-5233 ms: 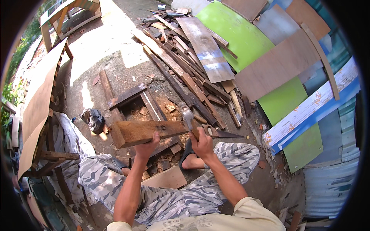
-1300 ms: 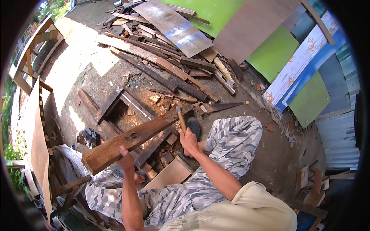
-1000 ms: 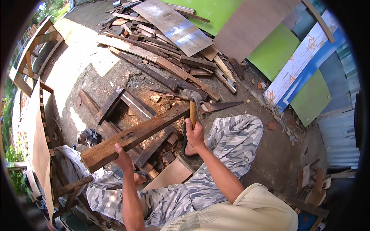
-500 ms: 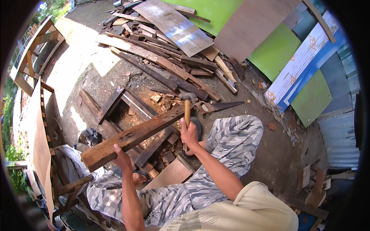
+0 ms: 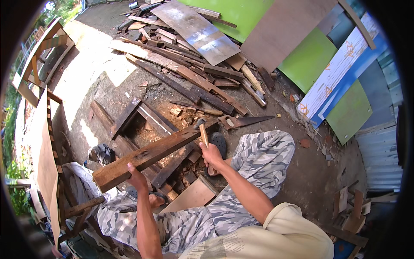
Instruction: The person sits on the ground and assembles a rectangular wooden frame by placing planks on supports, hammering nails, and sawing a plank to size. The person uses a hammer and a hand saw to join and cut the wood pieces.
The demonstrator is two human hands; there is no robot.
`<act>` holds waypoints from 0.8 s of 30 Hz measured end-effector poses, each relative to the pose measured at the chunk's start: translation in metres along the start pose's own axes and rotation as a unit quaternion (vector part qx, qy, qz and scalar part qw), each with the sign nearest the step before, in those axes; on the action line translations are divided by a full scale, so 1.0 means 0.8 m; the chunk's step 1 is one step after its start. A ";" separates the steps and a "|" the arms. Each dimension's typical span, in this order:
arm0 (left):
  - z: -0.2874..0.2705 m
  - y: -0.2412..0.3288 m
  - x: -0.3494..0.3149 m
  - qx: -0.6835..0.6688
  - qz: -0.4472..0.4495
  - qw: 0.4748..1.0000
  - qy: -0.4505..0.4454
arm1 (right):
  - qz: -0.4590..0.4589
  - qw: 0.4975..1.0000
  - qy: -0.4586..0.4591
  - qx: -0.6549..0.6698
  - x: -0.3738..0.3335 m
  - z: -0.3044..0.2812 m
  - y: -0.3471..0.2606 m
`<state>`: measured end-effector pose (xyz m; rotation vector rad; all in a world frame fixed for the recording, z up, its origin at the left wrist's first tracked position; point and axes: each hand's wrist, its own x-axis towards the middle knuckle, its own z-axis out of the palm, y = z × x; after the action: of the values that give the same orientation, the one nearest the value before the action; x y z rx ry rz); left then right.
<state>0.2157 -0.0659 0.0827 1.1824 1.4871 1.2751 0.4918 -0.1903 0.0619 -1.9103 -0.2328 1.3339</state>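
Toward the upper edge of the concrete ground [image 5: 321, 172] spreads a jumbled pile of timber [image 5: 189, 75]. Nearer the seated person, above some dark timbers [image 5: 172, 165] on the ground, a thick brown beam [image 5: 151, 153] slants from lower left to upper right. It is in one piece; how much work on it is left cannot be judged. A handsaw [image 5: 242, 121] lies untouched just beyond the beam's far end. At that end is the head of a hammer [image 5: 203, 133], contact unclear. The right hand [image 5: 211, 155] is wrapped round its handle; the left hand [image 5: 137, 179] grips the beam's near end, thumb on top, other fingers hidden. Wood chips [image 5: 176, 111] beyond suggest some cutting or breaking is already done.
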 end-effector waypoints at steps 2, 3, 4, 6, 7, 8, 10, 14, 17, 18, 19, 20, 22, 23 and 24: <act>-0.004 -0.002 0.008 0.031 0.014 0.999 -0.002 | 0.010 0.997 0.062 0.043 0.000 -0.011 0.004; -0.007 0.000 0.008 0.030 0.013 0.999 0.005 | -0.007 0.997 0.076 0.029 -0.004 -0.015 0.002; -0.009 0.001 0.009 0.029 0.012 0.999 0.011 | -0.024 0.995 0.091 0.015 -0.009 -0.018 -0.001; -0.010 -0.003 0.008 0.011 0.013 1.000 0.008 | -0.044 0.994 0.099 -0.008 -0.018 -0.022 -0.011; -0.013 -0.008 0.008 -0.005 0.016 1.000 0.004 | -0.054 0.993 0.102 -0.019 -0.020 -0.023 -0.015; -0.015 -0.012 0.008 -0.020 0.020 1.000 0.001 | -0.108 0.988 0.104 -0.046 -0.019 -0.022 -0.019; -0.017 -0.016 0.003 -0.034 0.045 0.998 -0.005 | -0.214 0.966 0.108 -0.097 -0.019 -0.016 -0.023; -0.024 -0.007 -0.009 -0.045 0.034 0.996 -0.062 | -0.352 0.915 0.077 -0.182 -0.037 0.002 -0.031; -0.020 0.003 -0.016 -0.046 0.057 0.996 -0.051 | -0.314 0.872 0.023 -0.374 -0.015 0.008 0.003; -0.020 0.002 -0.017 -0.058 0.048 0.996 -0.049 | -0.267 0.886 0.030 -0.378 -0.006 0.009 0.012; -0.021 0.001 -0.019 -0.070 0.039 0.996 -0.046 | -0.219 0.898 0.036 -0.381 0.003 0.011 0.020; -0.025 -0.001 -0.019 -0.081 0.030 0.995 -0.042 | -0.170 0.907 0.041 -0.383 0.013 0.014 0.029; -0.032 -0.011 -0.009 -0.126 0.014 0.988 -0.092 | -0.122 0.926 0.109 -0.339 0.039 0.003 0.048; -0.038 -0.016 -0.007 -0.146 0.005 0.983 -0.113 | -0.117 0.926 0.130 -0.334 0.049 -0.005 0.059; -0.035 -0.012 -0.008 -0.190 -0.020 0.977 -0.092 | -0.071 0.929 0.131 -0.339 0.057 -0.015 0.062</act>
<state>0.1887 -0.0783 0.0770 0.9813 1.0695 1.3120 0.5081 -0.2048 -0.0029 -2.5545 -0.7603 0.9460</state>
